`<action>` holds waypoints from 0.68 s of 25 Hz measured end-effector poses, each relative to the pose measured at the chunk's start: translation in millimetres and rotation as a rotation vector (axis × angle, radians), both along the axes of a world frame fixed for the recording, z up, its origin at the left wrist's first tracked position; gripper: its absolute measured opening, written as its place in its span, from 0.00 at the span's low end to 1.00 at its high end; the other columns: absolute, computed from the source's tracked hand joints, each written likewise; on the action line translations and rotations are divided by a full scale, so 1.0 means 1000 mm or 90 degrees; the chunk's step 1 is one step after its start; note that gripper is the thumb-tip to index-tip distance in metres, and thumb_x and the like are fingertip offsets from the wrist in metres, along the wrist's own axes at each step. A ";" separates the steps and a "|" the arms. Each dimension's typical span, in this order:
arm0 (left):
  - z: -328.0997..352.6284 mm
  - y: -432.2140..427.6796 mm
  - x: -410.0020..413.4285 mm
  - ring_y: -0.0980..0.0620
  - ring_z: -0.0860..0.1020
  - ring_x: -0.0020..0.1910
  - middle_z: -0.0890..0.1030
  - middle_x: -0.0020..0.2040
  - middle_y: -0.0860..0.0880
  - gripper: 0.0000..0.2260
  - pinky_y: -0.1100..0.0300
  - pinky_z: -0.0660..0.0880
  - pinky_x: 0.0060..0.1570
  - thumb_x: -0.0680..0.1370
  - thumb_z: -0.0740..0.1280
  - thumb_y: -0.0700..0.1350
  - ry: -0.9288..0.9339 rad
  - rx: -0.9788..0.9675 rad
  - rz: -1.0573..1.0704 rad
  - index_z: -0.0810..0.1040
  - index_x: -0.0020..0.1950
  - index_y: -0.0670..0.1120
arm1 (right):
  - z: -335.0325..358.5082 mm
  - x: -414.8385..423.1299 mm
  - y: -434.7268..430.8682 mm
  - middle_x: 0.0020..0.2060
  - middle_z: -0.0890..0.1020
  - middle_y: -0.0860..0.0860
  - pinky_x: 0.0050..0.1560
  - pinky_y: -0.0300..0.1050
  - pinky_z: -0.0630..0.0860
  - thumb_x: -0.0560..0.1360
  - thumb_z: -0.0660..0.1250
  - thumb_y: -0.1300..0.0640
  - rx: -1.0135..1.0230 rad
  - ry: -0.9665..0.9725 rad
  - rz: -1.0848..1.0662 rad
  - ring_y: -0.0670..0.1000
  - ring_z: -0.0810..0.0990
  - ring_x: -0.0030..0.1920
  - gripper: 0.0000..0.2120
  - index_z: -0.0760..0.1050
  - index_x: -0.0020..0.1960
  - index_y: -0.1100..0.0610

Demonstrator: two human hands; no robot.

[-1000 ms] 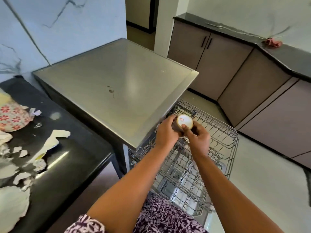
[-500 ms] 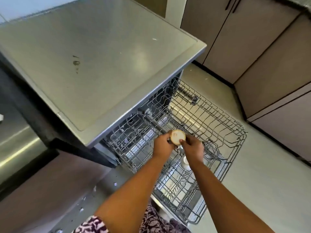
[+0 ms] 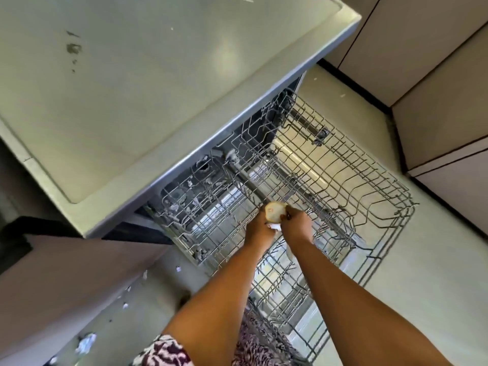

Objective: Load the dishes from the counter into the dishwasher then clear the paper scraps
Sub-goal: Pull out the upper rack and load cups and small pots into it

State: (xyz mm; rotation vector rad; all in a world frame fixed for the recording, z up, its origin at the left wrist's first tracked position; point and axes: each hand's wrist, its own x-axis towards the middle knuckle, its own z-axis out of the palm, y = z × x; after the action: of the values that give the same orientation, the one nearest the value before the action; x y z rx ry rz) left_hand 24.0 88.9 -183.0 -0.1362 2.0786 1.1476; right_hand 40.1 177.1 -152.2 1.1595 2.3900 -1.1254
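Note:
A small round cream-coloured cup (image 3: 276,212) is held by both hands over the pulled-out upper wire rack (image 3: 369,196) of the open dishwasher. My left hand (image 3: 260,227) grips its left side and my right hand (image 3: 297,224) grips its right side. The cup's base faces me, just above the rack's wires. Below lies the lower rack (image 3: 280,294). Something white shows under my right wrist; I cannot tell what it is.
The dishwasher's steel top (image 3: 148,83) juts over the racks at upper left. Beige cabinets (image 3: 433,62) stand to the right across pale floor (image 3: 435,286). Small paper scraps (image 3: 85,342) lie on the floor at lower left.
Both hands have lowered the cup from above the dishwasher top down to the upper rack. The view has tilted down; the black counter with paper scraps has left the frame.

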 end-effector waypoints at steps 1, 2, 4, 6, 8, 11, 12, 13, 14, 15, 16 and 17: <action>-0.002 0.000 0.000 0.46 0.78 0.54 0.80 0.56 0.46 0.21 0.50 0.78 0.53 0.75 0.66 0.36 0.001 -0.012 -0.005 0.70 0.66 0.49 | -0.001 -0.003 0.001 0.56 0.80 0.60 0.49 0.42 0.73 0.75 0.59 0.67 0.006 -0.012 0.007 0.57 0.79 0.55 0.18 0.74 0.64 0.59; -0.003 -0.001 0.001 0.46 0.78 0.54 0.80 0.56 0.45 0.21 0.51 0.78 0.52 0.75 0.66 0.36 0.006 -0.015 -0.008 0.70 0.66 0.49 | -0.001 -0.004 0.001 0.55 0.81 0.60 0.46 0.40 0.71 0.74 0.59 0.68 0.007 -0.020 0.015 0.57 0.79 0.54 0.18 0.76 0.62 0.59; -0.006 -0.003 0.003 0.46 0.79 0.53 0.80 0.55 0.45 0.19 0.53 0.78 0.49 0.76 0.65 0.37 0.020 -0.015 -0.015 0.71 0.65 0.49 | -0.001 -0.005 0.002 0.53 0.82 0.60 0.44 0.38 0.69 0.73 0.60 0.69 0.005 -0.029 0.017 0.56 0.80 0.52 0.18 0.77 0.60 0.59; -0.007 -0.004 0.004 0.46 0.79 0.53 0.81 0.55 0.46 0.18 0.55 0.77 0.45 0.77 0.63 0.38 0.033 -0.021 -0.013 0.72 0.65 0.49 | -0.002 -0.005 0.005 0.53 0.82 0.59 0.44 0.37 0.69 0.72 0.63 0.68 -0.001 -0.027 0.008 0.56 0.80 0.52 0.18 0.78 0.60 0.59; -0.009 -0.003 0.007 0.46 0.79 0.53 0.81 0.55 0.46 0.19 0.54 0.78 0.47 0.77 0.62 0.38 0.040 -0.023 -0.001 0.70 0.67 0.50 | -0.002 -0.005 0.008 0.52 0.83 0.59 0.44 0.38 0.70 0.71 0.65 0.68 -0.015 -0.021 -0.015 0.57 0.81 0.51 0.18 0.78 0.59 0.60; -0.006 0.000 0.009 0.46 0.79 0.52 0.81 0.54 0.45 0.19 0.58 0.74 0.42 0.77 0.62 0.37 0.052 -0.026 0.022 0.70 0.67 0.49 | -0.003 -0.006 0.007 0.49 0.84 0.59 0.42 0.39 0.72 0.70 0.64 0.69 -0.016 -0.004 -0.048 0.56 0.81 0.46 0.17 0.80 0.57 0.60; -0.004 0.001 0.009 0.46 0.79 0.52 0.81 0.54 0.45 0.18 0.61 0.72 0.42 0.77 0.62 0.37 0.058 -0.029 0.029 0.71 0.67 0.49 | -0.003 -0.006 0.006 0.48 0.84 0.59 0.42 0.39 0.72 0.70 0.64 0.69 -0.014 -0.004 -0.051 0.56 0.80 0.45 0.17 0.80 0.57 0.60; -0.001 0.001 0.008 0.47 0.79 0.53 0.80 0.55 0.44 0.18 0.63 0.71 0.42 0.77 0.62 0.37 0.060 -0.031 0.033 0.71 0.67 0.48 | -0.003 -0.006 0.006 0.47 0.84 0.59 0.42 0.40 0.73 0.70 0.64 0.70 -0.014 -0.004 -0.052 0.56 0.80 0.45 0.17 0.80 0.56 0.60; 0.001 0.002 0.006 0.48 0.78 0.54 0.80 0.56 0.44 0.19 0.65 0.70 0.43 0.77 0.62 0.36 0.065 -0.035 0.031 0.70 0.68 0.48 | -0.002 -0.008 0.007 0.47 0.84 0.59 0.41 0.40 0.73 0.69 0.64 0.70 -0.014 -0.005 -0.052 0.56 0.80 0.44 0.17 0.81 0.55 0.60; 0.003 0.003 0.005 0.48 0.78 0.55 0.79 0.58 0.44 0.20 0.66 0.69 0.44 0.77 0.62 0.35 0.071 -0.042 0.031 0.70 0.69 0.48 | -0.001 -0.009 0.009 0.46 0.84 0.59 0.40 0.39 0.73 0.69 0.63 0.70 -0.013 -0.007 -0.056 0.56 0.79 0.43 0.17 0.81 0.54 0.60; 0.005 0.005 0.003 0.48 0.77 0.55 0.79 0.58 0.44 0.21 0.66 0.68 0.43 0.77 0.62 0.35 0.084 -0.049 0.030 0.69 0.70 0.48 | 0.002 -0.011 0.010 0.45 0.84 0.59 0.37 0.39 0.71 0.68 0.63 0.71 -0.013 -0.008 -0.066 0.56 0.79 0.42 0.17 0.81 0.53 0.60; 0.006 0.005 0.000 0.48 0.77 0.55 0.79 0.58 0.44 0.22 0.66 0.67 0.42 0.77 0.61 0.34 0.098 -0.054 0.032 0.68 0.70 0.48 | 0.004 -0.014 0.011 0.44 0.83 0.59 0.36 0.38 0.70 0.68 0.63 0.71 -0.012 -0.004 -0.077 0.55 0.77 0.40 0.17 0.82 0.52 0.61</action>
State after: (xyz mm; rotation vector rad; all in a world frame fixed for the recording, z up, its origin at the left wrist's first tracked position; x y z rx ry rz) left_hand 24.3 94.1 -176.5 -0.1461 2.2722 1.1312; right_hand 25.7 188.3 -148.2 1.3152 2.3260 -1.1767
